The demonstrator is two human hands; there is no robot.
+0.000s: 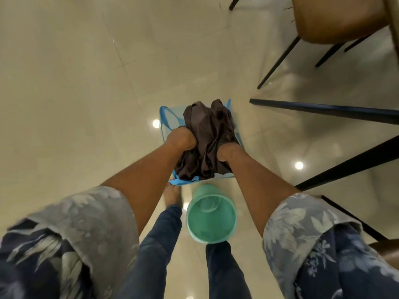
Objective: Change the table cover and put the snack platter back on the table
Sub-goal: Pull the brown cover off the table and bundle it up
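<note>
A crumpled dark brown table cover [208,130] is bunched up over a light blue mesh basket [165,117] that stands on the floor in front of me. My left hand [180,139] grips the cover's left side. My right hand [228,153] grips its right side, lower down. Both fists are closed in the fabric and press it down into the basket. The table top and the snack platter are out of view.
A green plastic bin [210,216] stands on the glossy tiled floor between my feet and the basket. Black table legs [323,110] slant in from the right. A brown chair [336,20] sits at the upper right.
</note>
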